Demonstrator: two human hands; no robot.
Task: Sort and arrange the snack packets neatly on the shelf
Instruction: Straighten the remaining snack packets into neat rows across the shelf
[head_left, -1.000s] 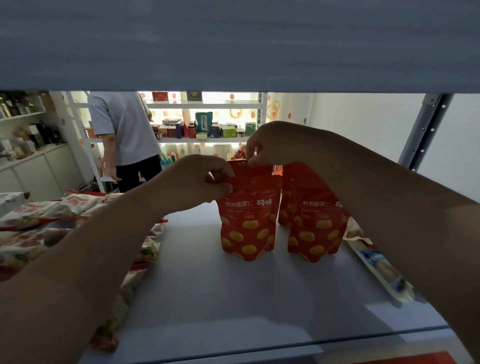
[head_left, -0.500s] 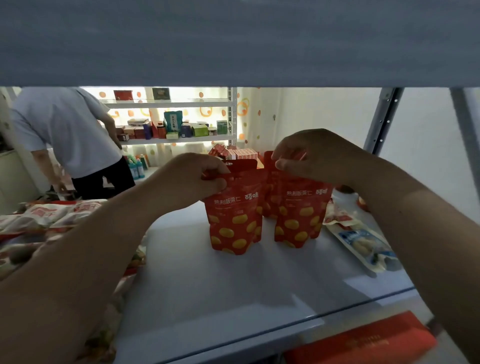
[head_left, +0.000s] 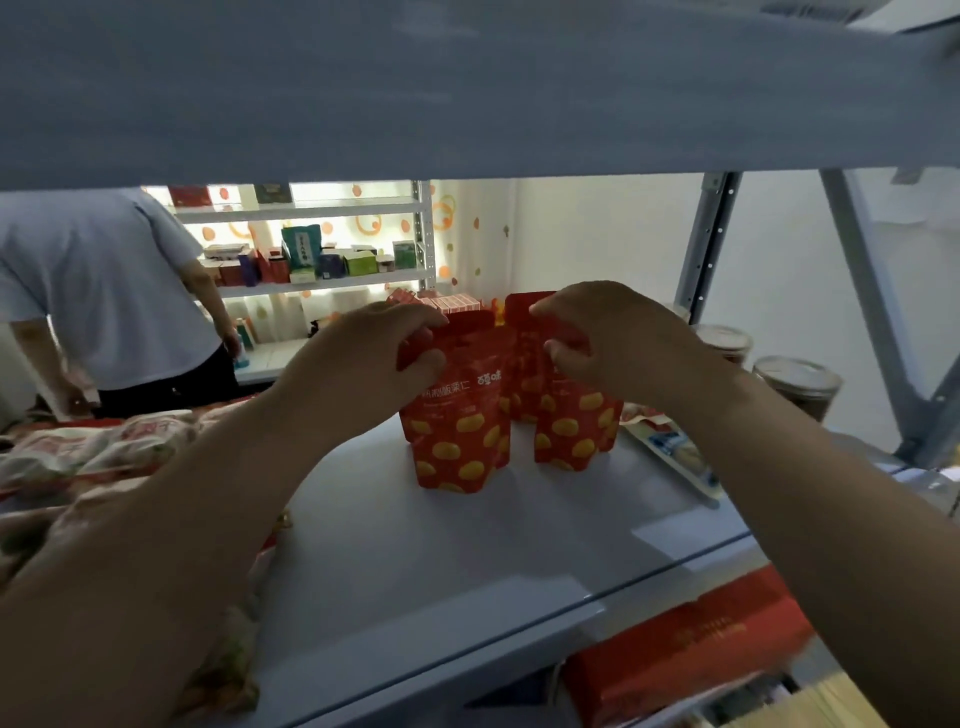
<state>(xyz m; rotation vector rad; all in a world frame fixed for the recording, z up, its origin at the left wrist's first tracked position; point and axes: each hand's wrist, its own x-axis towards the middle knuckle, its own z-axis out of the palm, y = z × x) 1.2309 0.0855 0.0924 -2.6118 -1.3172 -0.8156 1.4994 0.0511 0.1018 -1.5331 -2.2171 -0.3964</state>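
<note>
Right hand (head_left: 615, 338) has shifted to pinch the right packet (head_left: 576, 431); left hand (head_left: 371, 364) pinches the left packet (head_left: 457, 431). Both stand mid-shelf (head_left: 415, 561), nearly aligned.

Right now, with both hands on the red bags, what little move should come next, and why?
Probably slide the left pouch back a little. The left hand pinches its top, the right hand pinches the right pouch beside it; both stand upright on the shelf, but the left one sits nearer the front edge, so the row looks uneven.
</note>
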